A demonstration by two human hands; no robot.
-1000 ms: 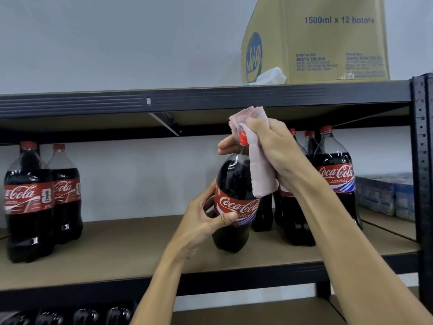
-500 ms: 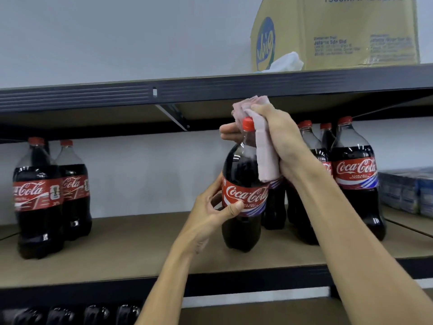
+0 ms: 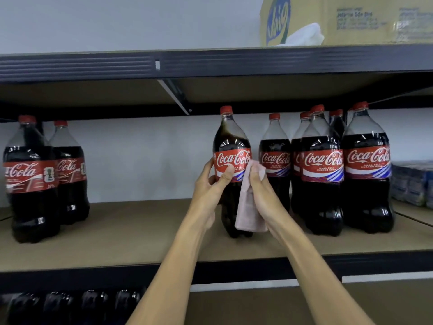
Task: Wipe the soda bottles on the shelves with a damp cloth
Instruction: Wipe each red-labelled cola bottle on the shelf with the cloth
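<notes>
Head view, only 1 cam.

- Soda bottle (image 3: 232, 141): centre of frame, approx. upright, red cap on top, base down at the middle shelf (image 3: 117, 235). Can't tell if it rests its full weight on the board. Dark liquid reaches up into the neck.
- Left hand (image 3: 210, 186): wrapped round the bottle's left side at label height, thumb laid across the front of the red label. Firm grip on the bottle.
- Right hand (image 3: 260, 193): on the bottle's right side, fingers curled round a pink cloth (image 3: 248, 212) and holding it against the label edge. The rest of the cloth hangs down alongside the bottle, almost to the base.
- Bottle group (image 3: 322, 184): just right of the held bottle, same shelf, several deep, all upright w/ caps on.
- Bottle pair (image 3: 28, 184): far left of the shelf, well apart from the hands.
- Blue-wrapped packs (image 3: 412, 184): right edge, beside the group; contents too blurred to tell.
- Upper shelf (image 3: 210, 64): carries a cardboard box (image 3: 351, 19), w/ a white rag (image 3: 304, 36) lying against its front.
- Lower shelf, bottom left: dark bottle tops (image 3: 70, 301) in a row, dim.
</notes>
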